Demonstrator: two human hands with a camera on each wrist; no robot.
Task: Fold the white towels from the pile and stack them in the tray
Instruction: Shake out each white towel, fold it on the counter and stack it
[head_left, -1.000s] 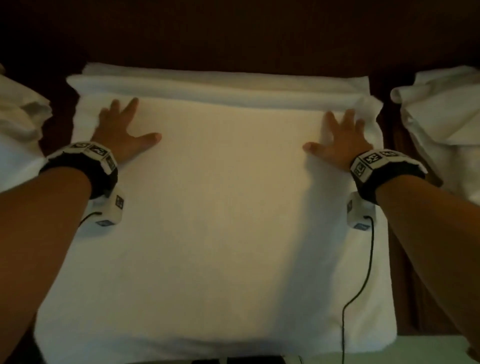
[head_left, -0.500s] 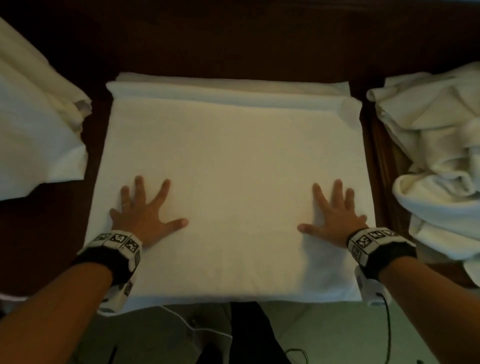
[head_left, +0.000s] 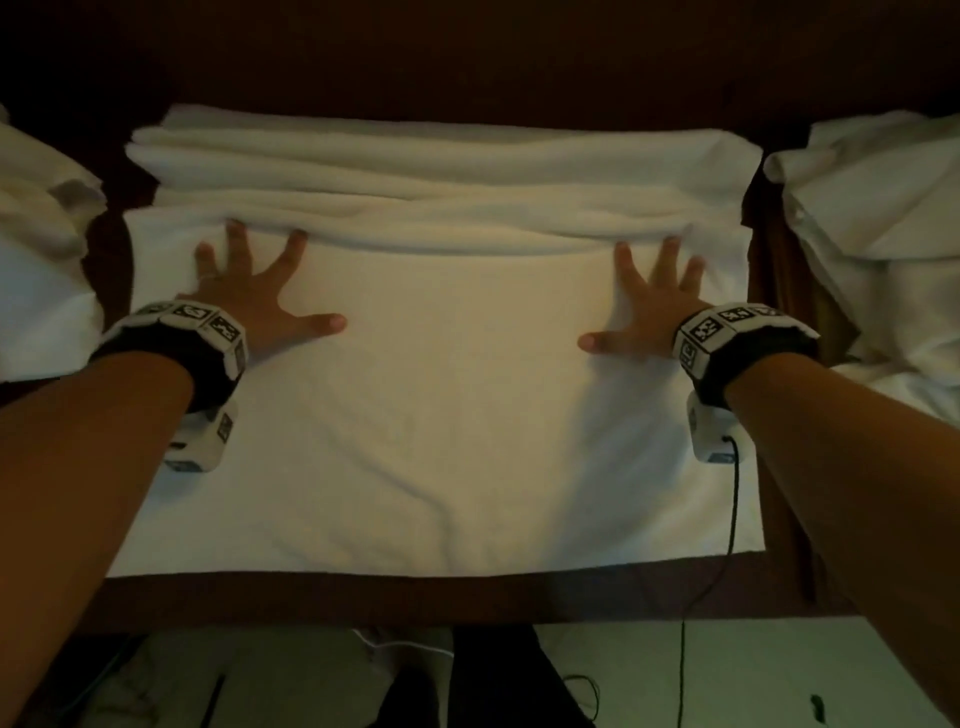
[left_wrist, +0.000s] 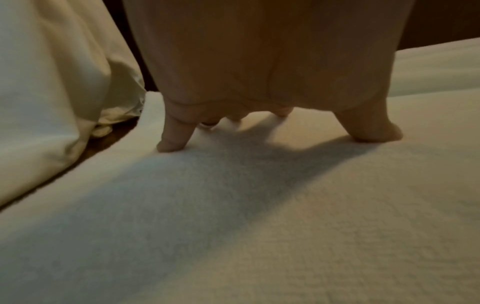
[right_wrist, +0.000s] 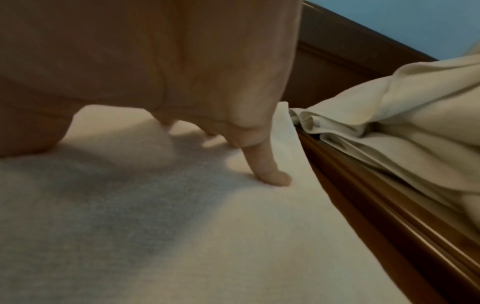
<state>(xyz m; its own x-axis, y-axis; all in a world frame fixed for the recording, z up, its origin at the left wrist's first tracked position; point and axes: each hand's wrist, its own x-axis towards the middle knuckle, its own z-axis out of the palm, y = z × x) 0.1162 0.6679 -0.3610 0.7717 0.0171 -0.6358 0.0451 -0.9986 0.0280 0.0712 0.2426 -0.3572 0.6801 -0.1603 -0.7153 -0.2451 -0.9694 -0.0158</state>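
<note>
I see a white towel (head_left: 457, 395) spread flat across the dark wooden table (head_left: 363, 597), centred in front of me. Its far portion is bunched into long ridges running side to side. My left hand (head_left: 254, 301) lies palm down on the towel's left part, fingers straight and splayed, thumb pointing inward; the fingertips (head_left: 236, 228) meet the nearest ridge. My right hand (head_left: 649, 306) mirrors it on the right part, also flat and splayed, pressing down, gripping nothing. The left wrist view confirms the left hand (left_wrist: 259, 67) bearing on the cloth through straight fingers (left_wrist: 174, 133). The right wrist view shows the same for the right hand (right_wrist: 155, 61), its little finger near the towel's right edge. A crumpled pile of white towels (head_left: 872, 234) sits beside the towel on the right, apart from it. More white cloth (head_left: 41, 249) lies on the left.
</note>
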